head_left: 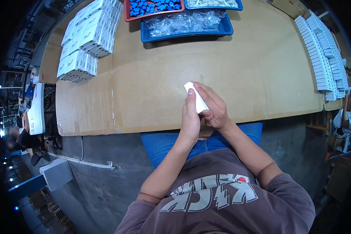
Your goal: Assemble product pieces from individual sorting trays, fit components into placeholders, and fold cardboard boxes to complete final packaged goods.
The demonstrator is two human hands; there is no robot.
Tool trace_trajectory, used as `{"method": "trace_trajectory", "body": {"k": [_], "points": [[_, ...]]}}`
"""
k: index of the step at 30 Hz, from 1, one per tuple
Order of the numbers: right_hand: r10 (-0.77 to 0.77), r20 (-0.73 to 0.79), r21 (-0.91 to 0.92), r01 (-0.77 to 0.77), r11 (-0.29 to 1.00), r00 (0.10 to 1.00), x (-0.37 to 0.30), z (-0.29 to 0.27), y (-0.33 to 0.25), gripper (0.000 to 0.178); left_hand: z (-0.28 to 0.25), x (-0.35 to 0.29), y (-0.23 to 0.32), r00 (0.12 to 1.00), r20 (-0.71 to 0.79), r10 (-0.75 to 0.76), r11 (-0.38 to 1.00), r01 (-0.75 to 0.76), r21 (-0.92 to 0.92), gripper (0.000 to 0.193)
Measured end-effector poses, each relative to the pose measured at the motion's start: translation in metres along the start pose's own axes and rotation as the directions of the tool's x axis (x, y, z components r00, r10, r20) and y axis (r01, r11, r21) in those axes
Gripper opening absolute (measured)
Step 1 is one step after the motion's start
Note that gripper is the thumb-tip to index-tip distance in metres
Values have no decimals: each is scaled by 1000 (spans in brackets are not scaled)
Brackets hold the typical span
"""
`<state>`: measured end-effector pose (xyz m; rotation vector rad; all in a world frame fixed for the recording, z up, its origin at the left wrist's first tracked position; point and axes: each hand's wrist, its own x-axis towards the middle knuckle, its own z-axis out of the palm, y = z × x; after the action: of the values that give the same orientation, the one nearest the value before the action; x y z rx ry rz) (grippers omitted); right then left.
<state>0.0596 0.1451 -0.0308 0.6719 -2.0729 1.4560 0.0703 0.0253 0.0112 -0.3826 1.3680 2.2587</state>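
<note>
A small white box [199, 102] is held between my two hands, above the near edge of the cardboard-covered table [156, 89]. My left hand [190, 117] grips it from the left, its thumb lying along the box's upper end. From the right, my right hand [215, 107] wraps round the box, fingers over its far side and thumb near its lower end. The box is tilted, its upper end pointing away and to the left. The palms and fingers cover much of it, so its far and under sides are hidden.
White boxes [90, 33] stand stacked at the far left, and more white boxes [319, 58] at the right edge. At the back are a red tray [156, 14] of blue pieces, a blue tray [187, 36] of clear plastic bags and another blue tray [214, 7] of whitish pieces.
</note>
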Motion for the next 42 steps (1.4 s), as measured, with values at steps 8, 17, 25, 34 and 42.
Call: {"method": "trace_trajectory", "body": {"k": [8, 17, 25, 34, 42], "points": [[-6, -3, 10, 6, 1000, 1000, 0, 2, -2, 73, -6, 3, -8, 999, -18, 39, 999, -38, 35, 60], [35, -13, 50, -35, 998, 999, -1, 3, -3, 76, -6, 2, -8, 998, -46, 51, 998, -50, 41, 57], [77, 10, 98, -78, 992, 997, -2, 4, -3, 78, -6, 0, -5, 999, -28, 24, 999, -24, 28, 60], [264, 76, 277, -275, 921, 961, 9, -11, -9, 69, -9, 4, 6, 992, -15, 125, 985, -122, 123, 62], [543, 210, 233, -581, 780, 813, 9, -11, -24, 50, -29, 15, 4, 929, 2, 370, 873, -348, 341, 60]]}}
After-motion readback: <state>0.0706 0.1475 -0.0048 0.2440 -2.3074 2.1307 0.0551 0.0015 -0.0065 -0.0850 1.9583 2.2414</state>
